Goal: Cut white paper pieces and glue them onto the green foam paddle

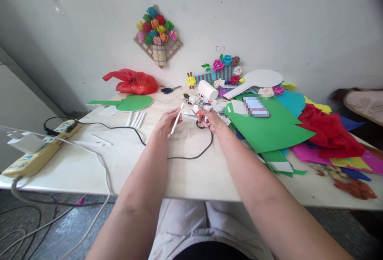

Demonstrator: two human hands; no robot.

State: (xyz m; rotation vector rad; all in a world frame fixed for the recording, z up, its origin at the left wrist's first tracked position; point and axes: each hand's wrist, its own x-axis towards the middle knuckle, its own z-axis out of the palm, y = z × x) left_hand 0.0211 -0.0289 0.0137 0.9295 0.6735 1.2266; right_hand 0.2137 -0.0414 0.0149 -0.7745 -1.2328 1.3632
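My left hand (168, 121) pinches a thin white rolled paper stick (177, 118), held slanting upward over the white table (185, 172). My right hand (209, 117) is closed around a glue gun (200, 102) whose body is smeared and patterned; its black cord (191, 154) loops across the table toward the left. The stick's upper end sits close to the gun's tip. More white sticks (136, 119) lie on the table left of my hands.
A yellow power strip (42, 148) with plugged cables sits at the left edge. A green paper paddle (131, 103), red plastic bag (134, 82), blue scissors (169, 90) and a white roll (208, 90) lie behind. Coloured paper sheets (269, 128) pile at right. Paper flower crafts (157, 32) hang on the wall.
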